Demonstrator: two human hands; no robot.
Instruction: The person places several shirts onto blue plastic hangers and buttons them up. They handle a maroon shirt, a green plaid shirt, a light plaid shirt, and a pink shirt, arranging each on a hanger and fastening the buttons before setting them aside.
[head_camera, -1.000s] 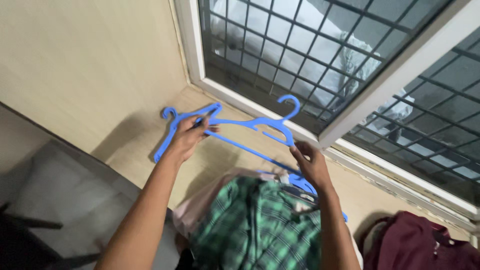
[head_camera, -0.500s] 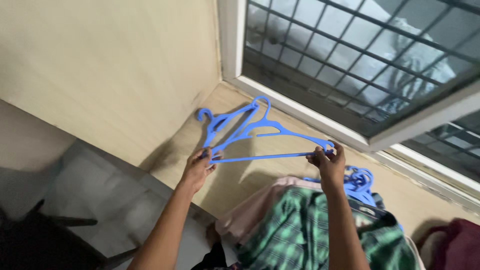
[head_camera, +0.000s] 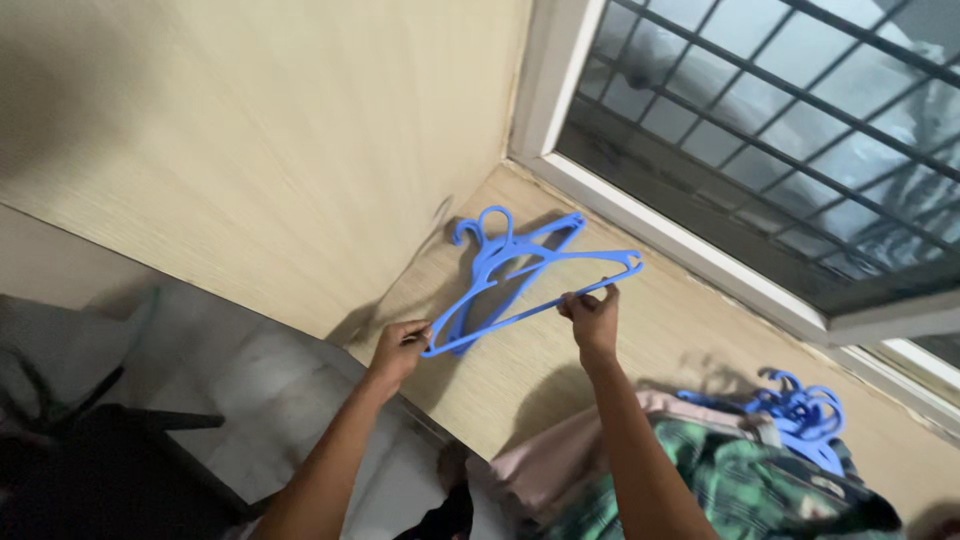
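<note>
The person's left hand (head_camera: 400, 345) has its grip closed on the low left end of a blue plastic hanger (head_camera: 530, 290), and the right hand (head_camera: 592, 312) pinches the hanger's bottom bar nearer the right end. The hanger is held just above a pale wooden ledge (head_camera: 660, 330) in the corner by the window (head_camera: 780, 150), tilted with its left end lower. It is hard to tell if there is one hanger or two here, because blue hooks and bars overlap near the wall (head_camera: 250, 150). At the bottom right, a green checked shirt (head_camera: 740, 490) and a pink cloth (head_camera: 560, 465) lie in a heap, cut off by the picture's edge. A bunch of blue hangers (head_camera: 800, 415) rests on the heap. The dark shape at the bottom left is too dim to make out.
</note>
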